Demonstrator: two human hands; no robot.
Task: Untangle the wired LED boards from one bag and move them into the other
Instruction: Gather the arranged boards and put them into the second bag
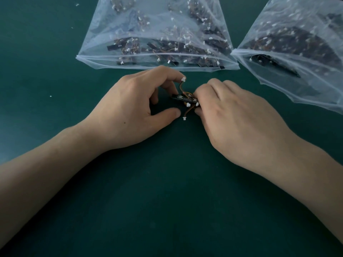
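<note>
Fingers (213, 86) of the right hand (232, 115) grip tangled LED boards (183, 98); the left hand (133, 108) pinches a white connector (183, 79). Beyond lie a centre bag (157, 66) and a right bag (278, 58).

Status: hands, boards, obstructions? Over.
Left hand, right hand both pinching tangled LED boards. Clump outside left bag and right bag, over green mat. Nothing blocking.

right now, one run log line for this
untangling | left hand: pinches wire end | right hand: grips tangled black LED boards with orange wires | centre clear plastic bag, right clear plastic bag: hold boards
</note>
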